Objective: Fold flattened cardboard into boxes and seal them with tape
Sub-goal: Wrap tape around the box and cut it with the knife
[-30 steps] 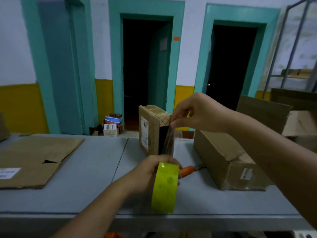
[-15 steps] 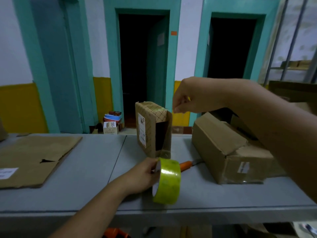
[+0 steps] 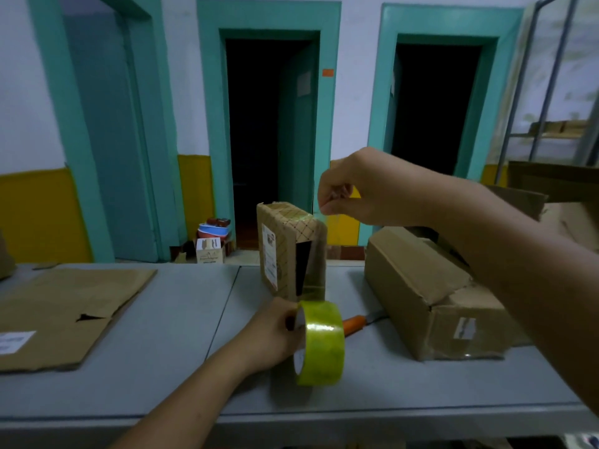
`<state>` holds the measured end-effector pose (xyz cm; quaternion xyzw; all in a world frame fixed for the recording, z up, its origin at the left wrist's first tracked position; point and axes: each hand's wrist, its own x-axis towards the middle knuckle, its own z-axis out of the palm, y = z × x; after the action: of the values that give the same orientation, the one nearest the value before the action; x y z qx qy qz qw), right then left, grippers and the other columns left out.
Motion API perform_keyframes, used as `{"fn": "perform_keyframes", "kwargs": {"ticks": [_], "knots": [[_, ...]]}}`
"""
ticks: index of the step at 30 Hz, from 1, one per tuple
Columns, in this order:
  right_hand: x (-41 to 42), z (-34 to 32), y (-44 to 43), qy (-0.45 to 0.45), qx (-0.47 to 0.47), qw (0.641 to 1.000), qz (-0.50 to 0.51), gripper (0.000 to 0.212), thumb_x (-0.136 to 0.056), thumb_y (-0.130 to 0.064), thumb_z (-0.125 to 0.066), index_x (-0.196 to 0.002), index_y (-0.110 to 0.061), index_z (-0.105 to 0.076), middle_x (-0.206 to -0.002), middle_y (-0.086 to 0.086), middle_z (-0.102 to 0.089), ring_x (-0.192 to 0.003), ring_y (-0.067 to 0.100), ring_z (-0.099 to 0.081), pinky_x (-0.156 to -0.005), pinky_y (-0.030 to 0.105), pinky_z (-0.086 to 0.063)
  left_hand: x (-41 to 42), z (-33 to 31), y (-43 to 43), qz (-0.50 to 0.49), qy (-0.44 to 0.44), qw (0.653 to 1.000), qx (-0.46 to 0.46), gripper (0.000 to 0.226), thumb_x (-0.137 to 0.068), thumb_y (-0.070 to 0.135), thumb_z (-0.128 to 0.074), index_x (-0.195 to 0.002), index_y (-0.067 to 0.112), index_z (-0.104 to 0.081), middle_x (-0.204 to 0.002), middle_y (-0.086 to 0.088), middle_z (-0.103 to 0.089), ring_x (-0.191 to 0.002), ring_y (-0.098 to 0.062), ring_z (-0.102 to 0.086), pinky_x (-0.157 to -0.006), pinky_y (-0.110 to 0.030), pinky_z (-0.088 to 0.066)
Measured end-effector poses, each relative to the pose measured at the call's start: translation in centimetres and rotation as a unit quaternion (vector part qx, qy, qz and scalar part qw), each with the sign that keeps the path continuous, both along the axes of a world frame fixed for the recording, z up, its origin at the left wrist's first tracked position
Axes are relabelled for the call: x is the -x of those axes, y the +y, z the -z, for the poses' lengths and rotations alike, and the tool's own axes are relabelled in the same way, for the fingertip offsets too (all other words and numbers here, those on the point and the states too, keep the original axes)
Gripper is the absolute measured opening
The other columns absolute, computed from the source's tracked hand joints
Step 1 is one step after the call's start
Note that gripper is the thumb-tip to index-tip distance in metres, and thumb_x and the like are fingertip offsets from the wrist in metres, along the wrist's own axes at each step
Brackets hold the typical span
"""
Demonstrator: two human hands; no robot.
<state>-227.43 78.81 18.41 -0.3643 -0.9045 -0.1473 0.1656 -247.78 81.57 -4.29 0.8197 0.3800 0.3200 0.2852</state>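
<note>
A small patterned cardboard box stands upright on the grey table, with a dark gap on its near face. My left hand grips a yellow-green roll of clear tape just in front of the box. A strip of clear tape runs from the roll up over the box's near face. My right hand pinches the strip's free end above the box's top right corner.
A larger closed cardboard box lies to the right, with an orange-handled knife beside it. Flattened cardboard lies at the left. More cardboard stands at the far right. Two doorways are behind the table.
My right hand rose with the tape end, from the box's upper edge to above its top corner. My left hand tilted the roll and held it low near the box's base.
</note>
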Motion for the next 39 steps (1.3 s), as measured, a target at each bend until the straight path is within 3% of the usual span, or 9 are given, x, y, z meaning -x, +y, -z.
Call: {"fn": "perform_keyframes", "kwargs": {"ticks": [4, 10, 20, 26, 29, 32, 35, 37, 39], "knots": [[-0.9, -2.4, -0.9, 0.034, -0.062, 0.997, -0.015, 0.012, -0.096, -0.024, -0.067, -0.107, -0.023, -0.072, -0.094, -0.018, -0.065, -0.089, -0.004, -0.066, -0.087, 0.013, -0.054, 0.6, 0.8, -0.3, 0.001, -0.005, 0.999, 0.043, 0.013, -0.095, 0.034, -0.076, -0.083, 0.029, -0.076, -0.084, 0.009, -0.077, -0.081, 0.001, -0.070, -0.074, -0.016, -0.051], [0.1, -6.0, -1.9, 0.031, -0.108, 0.993, -0.030, 0.022, -0.092, -0.034, -0.064, -0.106, -0.021, -0.074, -0.093, -0.014, -0.068, -0.088, -0.004, -0.066, -0.081, 0.020, -0.057, 0.0, 0.4, -0.5, 0.018, 0.007, 0.997, 0.070, 0.038, -0.084, 0.052, -0.080, -0.114, 0.049, -0.057, -0.106, 0.035, -0.065, -0.104, 0.011, -0.063, -0.084, -0.010, -0.051], [0.1, -5.8, -2.0, 0.054, -0.119, 0.991, -0.025, 0.013, -0.097, -0.025, -0.067, -0.107, -0.021, -0.073, -0.093, -0.017, -0.065, -0.090, -0.006, -0.064, -0.087, 0.024, -0.058, -0.3, -0.1, -1.5, -0.013, 0.098, 0.994, 0.054, 0.038, -0.087, 0.057, -0.078, -0.115, 0.037, -0.063, -0.105, 0.024, -0.063, -0.096, 0.015, -0.059, -0.074, -0.005, -0.049], [-0.8, -6.1, -2.4, 0.058, -0.102, 0.993, -0.024, 0.014, -0.095, -0.029, -0.068, -0.106, -0.023, -0.074, -0.095, -0.014, -0.071, -0.087, 0.002, -0.068, -0.086, 0.028, -0.057, 3.3, -4.5, -1.7, -0.089, 0.231, 0.969, -0.025, 0.043, -0.083, 0.076, -0.066, -0.099, 0.037, -0.072, -0.102, 0.018, -0.061, -0.089, -0.001, -0.059, -0.080, -0.027, -0.054], [-1.0, -5.9, -2.2, 0.059, -0.096, 0.993, -0.026, 0.014, -0.095, -0.027, -0.069, -0.107, -0.021, -0.074, -0.096, -0.013, -0.072, -0.088, 0.004, -0.069, -0.084, 0.032, -0.060, 5.7, -8.7, 0.5, -0.112, 0.167, 0.963, -0.178, 0.035, -0.093, 0.054, -0.068, -0.127, 0.045, -0.061, -0.122, 0.022, -0.053, -0.105, 0.004, -0.054, -0.096, -0.029, -0.054], [-1.0, -5.9, -2.1, 0.064, -0.091, 0.993, -0.030, 0.015, -0.095, -0.028, -0.069, -0.106, -0.021, -0.075, -0.095, -0.011, -0.072, -0.087, 0.006, -0.069, -0.082, 0.037, -0.061, 4.6, -11.9, 4.1, -0.086, 0.121, 0.953, -0.263, 0.075, -0.092, 0.046, -0.075, -0.155, 0.046, -0.035, -0.154, 0.014, -0.031, -0.141, -0.005, -0.034, -0.118, -0.039, -0.038], [-0.9, -6.0, -2.0, 0.075, -0.085, 0.993, -0.030, 0.021, -0.091, -0.035, -0.065, -0.103, -0.021, -0.075, -0.092, -0.010, -0.072, -0.085, 0.009, -0.069, -0.080, 0.039, -0.059, 1.9, -13.8, 7.1, -0.072, 0.224, 0.941, -0.242, 0.092, -0.084, 0.067, -0.072, -0.155, 0.065, -0.013, -0.169, 0.021, -0.005, -0.159, -0.017, -0.002, -0.123, -0.063, -0.011], [-0.8, -6.0, -1.9, 0.078, -0.078, 0.993, -0.031, 0.023, -0.090, -0.038, -0.063, -0.102, -0.022, -0.075, -0.091, -0.010, -0.072, -0.084, 0.010, -0.069, -0.079, 0.039, -0.059, 0.5, -13.5, 8.8, -0.043, 0.295, 0.931, -0.212, 0.086, -0.080, 0.075, -0.068, -0.150, 0.073, -0.017, -0.170, 0.025, 0.002, -0.160, -0.019, 0.011, -0.118, -0.068, 0.007], [-0.8, -6.0, -1.7, 0.079, -0.073, 0.993, -0.037, 0.024, -0.090, -0.039, -0.063, -0.102, -0.023, -0.075, -0.092, -0.010, -0.073, -0.084, 0.010, -0.070, -0.078, 0.039, -0.059, -0.3, -12.9, 10.0, -0.026, 0.304, 0.928, -0.213, 0.069, -0.080, 0.078, -0.065, -0.143, 0.069, -0.036, -0.168, 0.022, -0.015, -0.159, -0.019, -0.004, -0.118, -0.078, 0.002]]}}
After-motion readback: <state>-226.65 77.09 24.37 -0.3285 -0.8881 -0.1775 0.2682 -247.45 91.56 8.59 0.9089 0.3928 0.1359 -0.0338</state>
